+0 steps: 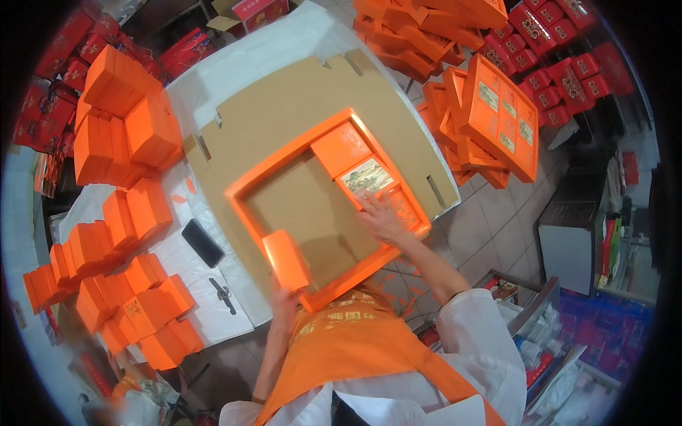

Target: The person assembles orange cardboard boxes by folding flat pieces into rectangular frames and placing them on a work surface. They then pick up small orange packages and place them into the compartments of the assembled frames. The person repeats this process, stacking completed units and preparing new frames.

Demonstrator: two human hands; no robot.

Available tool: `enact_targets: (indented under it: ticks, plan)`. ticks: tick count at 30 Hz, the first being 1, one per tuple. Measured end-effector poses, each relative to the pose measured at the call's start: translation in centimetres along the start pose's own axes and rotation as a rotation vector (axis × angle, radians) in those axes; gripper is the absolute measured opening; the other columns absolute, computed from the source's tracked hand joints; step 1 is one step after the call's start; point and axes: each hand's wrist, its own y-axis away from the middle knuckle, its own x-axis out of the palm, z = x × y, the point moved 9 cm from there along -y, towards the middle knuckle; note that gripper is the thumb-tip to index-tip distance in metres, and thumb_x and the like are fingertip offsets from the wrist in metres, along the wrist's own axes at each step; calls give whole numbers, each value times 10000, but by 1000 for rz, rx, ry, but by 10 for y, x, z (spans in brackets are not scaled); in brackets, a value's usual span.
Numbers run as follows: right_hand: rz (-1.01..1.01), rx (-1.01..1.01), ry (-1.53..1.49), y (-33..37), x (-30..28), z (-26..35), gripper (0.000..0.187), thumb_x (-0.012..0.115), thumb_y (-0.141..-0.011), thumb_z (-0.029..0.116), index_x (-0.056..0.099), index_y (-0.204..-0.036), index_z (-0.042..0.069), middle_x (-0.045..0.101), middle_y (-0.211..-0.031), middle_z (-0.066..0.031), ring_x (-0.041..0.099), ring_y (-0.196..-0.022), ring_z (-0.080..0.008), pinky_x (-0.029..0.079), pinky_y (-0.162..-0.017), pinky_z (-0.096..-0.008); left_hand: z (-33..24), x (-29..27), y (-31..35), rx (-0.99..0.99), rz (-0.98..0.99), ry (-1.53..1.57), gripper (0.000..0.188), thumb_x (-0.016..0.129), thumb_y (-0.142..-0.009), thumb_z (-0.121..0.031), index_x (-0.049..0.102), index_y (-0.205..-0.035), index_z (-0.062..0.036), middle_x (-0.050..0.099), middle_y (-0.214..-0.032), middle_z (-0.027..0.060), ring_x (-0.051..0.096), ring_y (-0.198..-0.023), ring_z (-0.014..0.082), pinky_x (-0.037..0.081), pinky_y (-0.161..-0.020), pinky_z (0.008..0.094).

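A large orange box frame [273,175] lies on a brown cardboard sheet. Along its right side sit an orange box [342,150], a box with a landscape picture [366,175] and another orange piece [406,207] nearest me. My right hand [382,219] rests with fingers stretched over the near edge of the picture box. At the frame's near left corner, my left hand [285,304] grips a small orange box [286,260] from its near end, holding it tilted over the rim. Part of the left hand's fingers is hidden behind that box.
Stacked orange boxes [135,128] fill the table's left side, with more piles [142,302] nearer. A black phone [202,243] and a small dark tool [224,296] lie on the white cover. Orange trays [497,117] are stacked right; an open drawer [529,309] stands lower right. Another person's sleeve [145,394] shows lower left.
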Motion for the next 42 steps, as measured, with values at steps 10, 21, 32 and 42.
enact_targets:
  ticks: [10,21,32,42]
  plan:
    - [-269,539,-21,29,-31,-78,693,713,-698,233,361,-1293,187,311,-1337,-134,294,-1254,-309,163,-1035,-532,14,39,8,-102,122,0,850,616,-700,-449,199,-1385,-171,415,-1214,19,456,-1046,165,392,-877,326]
    - [-247,672,22,45,-16,-105,607,672,-753,299,398,-1280,172,472,-1122,-96,471,-995,-285,366,-809,-421,37,39,-11,-139,17,-115,854,666,-695,-372,212,-1383,-148,286,-1353,48,379,-1191,208,363,-948,364]
    - [-177,687,-87,52,-6,-116,568,590,-810,349,373,-1300,160,483,-1183,-100,477,-1050,-277,367,-817,-428,13,88,-49,337,194,-1930,912,693,-613,-509,335,-1336,-84,202,-1387,221,152,-1283,433,124,-1017,555]
    - [-132,715,-132,46,-8,-116,600,605,-799,334,348,-1315,169,492,-1175,-81,490,-1022,-257,372,-812,-408,95,122,-214,-290,-84,-319,661,649,-761,-474,412,-1146,7,446,-1104,102,435,-1022,200,355,-892,390]
